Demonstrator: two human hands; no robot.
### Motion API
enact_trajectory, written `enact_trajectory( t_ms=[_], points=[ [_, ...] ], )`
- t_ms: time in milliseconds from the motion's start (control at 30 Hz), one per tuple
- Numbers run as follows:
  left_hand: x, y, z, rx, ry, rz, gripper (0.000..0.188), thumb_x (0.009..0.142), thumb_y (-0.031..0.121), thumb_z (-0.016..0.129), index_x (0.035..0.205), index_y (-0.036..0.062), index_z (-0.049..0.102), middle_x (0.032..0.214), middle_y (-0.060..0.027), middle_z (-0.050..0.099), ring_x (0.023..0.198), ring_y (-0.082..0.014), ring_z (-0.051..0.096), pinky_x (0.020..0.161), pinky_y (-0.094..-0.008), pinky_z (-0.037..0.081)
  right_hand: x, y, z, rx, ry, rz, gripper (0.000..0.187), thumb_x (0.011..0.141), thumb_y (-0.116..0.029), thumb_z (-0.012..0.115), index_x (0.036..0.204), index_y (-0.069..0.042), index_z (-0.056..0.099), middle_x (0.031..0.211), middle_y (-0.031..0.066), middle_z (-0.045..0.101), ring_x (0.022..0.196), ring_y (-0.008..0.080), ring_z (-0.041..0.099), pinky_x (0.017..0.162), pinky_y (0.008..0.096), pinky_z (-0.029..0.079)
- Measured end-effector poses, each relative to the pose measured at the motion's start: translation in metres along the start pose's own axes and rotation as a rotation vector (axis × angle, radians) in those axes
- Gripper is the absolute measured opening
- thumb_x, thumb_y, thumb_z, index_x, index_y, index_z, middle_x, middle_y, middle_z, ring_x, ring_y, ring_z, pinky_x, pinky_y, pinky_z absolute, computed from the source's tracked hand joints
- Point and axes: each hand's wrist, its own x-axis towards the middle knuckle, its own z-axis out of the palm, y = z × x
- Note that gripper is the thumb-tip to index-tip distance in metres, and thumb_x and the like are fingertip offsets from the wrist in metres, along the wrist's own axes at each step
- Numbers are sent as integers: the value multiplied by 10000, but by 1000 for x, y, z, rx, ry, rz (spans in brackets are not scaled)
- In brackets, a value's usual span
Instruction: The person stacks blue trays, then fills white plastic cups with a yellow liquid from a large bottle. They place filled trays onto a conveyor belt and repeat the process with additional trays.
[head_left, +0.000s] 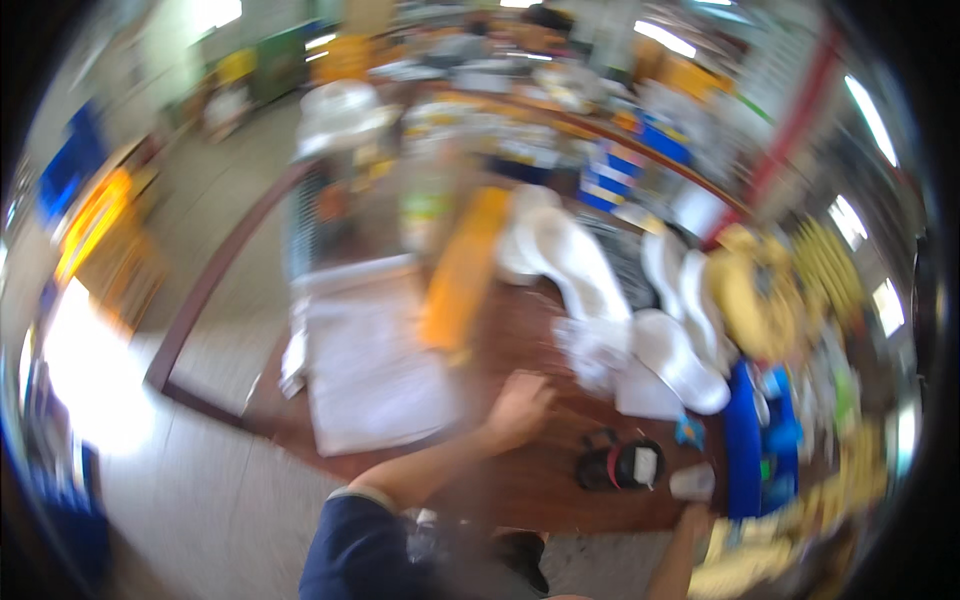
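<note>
The whole view is smeared by motion. My left hand [520,408] reaches over the brown tabletop [500,500], near the middle, with its fingers too blurred to read. Close to its right are a crumpled clear plastic bag [592,352] and several white shoe soles [685,365]. At the table's near right edge, my right hand [696,520] is just below a small whitish cup [692,483]. Whether it touches the cup cannot be made out. Between the hands lies a black object with a red band and a white label [622,466].
A white cloth or sheet [375,355] and a long orange piece [466,268] lie left of the middle. On the right stand a blue bin [743,440] and yellow bundles [755,295]. A small blue item [690,431] lies near the cup. Blurred goods cover the far end.
</note>
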Motion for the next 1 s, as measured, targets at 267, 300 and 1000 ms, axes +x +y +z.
enact_trajectory(
  t_ms=[267,300,1000],
  points=[
    [-9,-3,26,130,-71,-21,367,744,304,681,976,28,613,1105,-153,538,1162,-325,471,1069,-488,327,-46,-47,26,-42,-96,-499,735,962,-516,426,1486,-60,187,1385,348,365,1145,511,533,971,578,439],
    [-10,-3,27,127,-46,-24,364,740,296,680,977,28,613,1100,-150,540,1159,-322,471,1069,-488,325,-51,-48,28,-40,-97,-513,734,960,-517,429,1481,-57,195,1383,349,367,1144,511,533,974,577,436],
    [-5,1,10,139,-158,-62,376,797,271,639,1079,29,585,1219,-174,527,1228,-351,453,1099,-510,305,94,51,64,63,110,87,730,926,-539,477,1383,15,349,1350,363,415,1121,527,535,1023,567,392]
  ],
)
